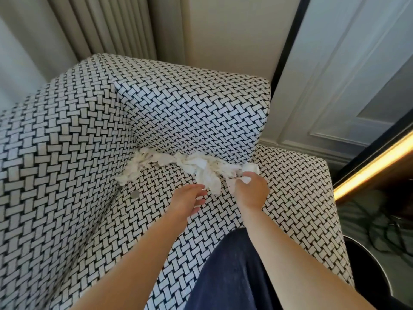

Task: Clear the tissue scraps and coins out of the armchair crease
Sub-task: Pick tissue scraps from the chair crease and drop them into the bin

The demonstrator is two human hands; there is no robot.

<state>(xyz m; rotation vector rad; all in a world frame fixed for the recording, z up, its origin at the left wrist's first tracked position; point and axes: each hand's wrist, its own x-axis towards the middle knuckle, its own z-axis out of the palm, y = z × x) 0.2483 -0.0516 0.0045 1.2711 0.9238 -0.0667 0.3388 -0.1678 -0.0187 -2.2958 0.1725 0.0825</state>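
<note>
Head view, looking down on a black-and-white basket-weave fabric armchair (67,153). Got a ragged strip of white crumpled tissue scraps (201,166) wedged along the crease between the seat and the upright cushion behind it, stretching sideways across the view, so long axis crosswise to both forearms. Pinching the right end of that strip with the right hand (251,191), fingers curled round a wad. Nothing in the left hand (190,198), fingers straight and loosely spread, hovering just below the dangling middle bit, hard to say whether touching. Also spotting a small round silver coin (134,194) flat on the seat, off to the left of the left hand, near the strip's left end. Maybe a second coin tucked under the tissue, too hidden to call. Probably best to pull rightward and up, peeling the strip out lengthwise. Far-left scraps and coin clearly nearer the left hand, so worth sending that one over. Risky bit, probably: tearing the tissue and leaving shreds in the seam.
</note>
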